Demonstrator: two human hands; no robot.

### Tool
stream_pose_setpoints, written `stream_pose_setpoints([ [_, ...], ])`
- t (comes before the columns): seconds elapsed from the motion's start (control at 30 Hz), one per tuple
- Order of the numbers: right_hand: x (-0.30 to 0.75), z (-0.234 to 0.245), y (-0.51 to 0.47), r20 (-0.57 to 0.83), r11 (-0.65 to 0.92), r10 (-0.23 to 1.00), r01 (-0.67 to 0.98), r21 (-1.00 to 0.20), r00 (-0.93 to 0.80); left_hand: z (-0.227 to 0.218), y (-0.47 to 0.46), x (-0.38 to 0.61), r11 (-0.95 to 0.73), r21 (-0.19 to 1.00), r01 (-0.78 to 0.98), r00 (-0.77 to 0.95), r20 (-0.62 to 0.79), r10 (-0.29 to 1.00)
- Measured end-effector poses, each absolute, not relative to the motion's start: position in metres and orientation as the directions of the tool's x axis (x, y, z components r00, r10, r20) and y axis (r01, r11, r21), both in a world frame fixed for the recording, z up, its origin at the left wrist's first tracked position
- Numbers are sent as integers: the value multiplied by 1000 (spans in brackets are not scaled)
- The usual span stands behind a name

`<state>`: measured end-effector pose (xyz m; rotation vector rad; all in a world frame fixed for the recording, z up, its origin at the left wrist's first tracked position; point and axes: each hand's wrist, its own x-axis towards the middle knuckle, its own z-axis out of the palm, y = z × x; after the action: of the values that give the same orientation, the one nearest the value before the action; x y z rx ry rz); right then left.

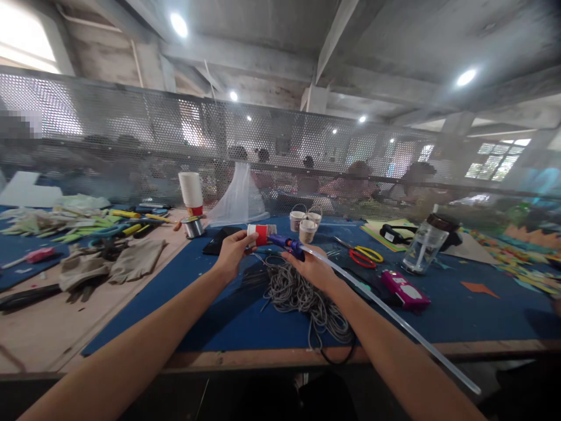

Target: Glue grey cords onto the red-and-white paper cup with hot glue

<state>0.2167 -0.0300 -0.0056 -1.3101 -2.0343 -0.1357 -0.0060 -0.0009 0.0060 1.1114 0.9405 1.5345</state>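
Note:
My left hand grips a small paper cup with a red band, turned on its side. Some greyish material shows at the cup's right end, too small to make out. Wrapped in my right hand is a blue glue gun, its nozzle close to the cup; I cannot tell if they touch. A long clear glue stick trails from the gun's back toward the lower right. Beneath my hands lies a tangled heap of grey cord on the blue mat.
Several small cups with handles stand behind the gun. Red-and-yellow scissors, a magenta box and a clear bottle lie right. Stacked paper cups, a wire spool and gloves are left. A perforated screen stands behind.

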Motion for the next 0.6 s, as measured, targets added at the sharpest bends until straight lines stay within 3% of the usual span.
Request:
stream_pose_setpoints([
  [0.23,217,-5,-31,613,484,744,847,-222,-265,2,2,-8,-222,941,-257,-93,205,974],
  [0.6,217,-6,-32,615,486,745,842,-235,-258,2,3,-8,-227,938,-261,-92,210,973],
])
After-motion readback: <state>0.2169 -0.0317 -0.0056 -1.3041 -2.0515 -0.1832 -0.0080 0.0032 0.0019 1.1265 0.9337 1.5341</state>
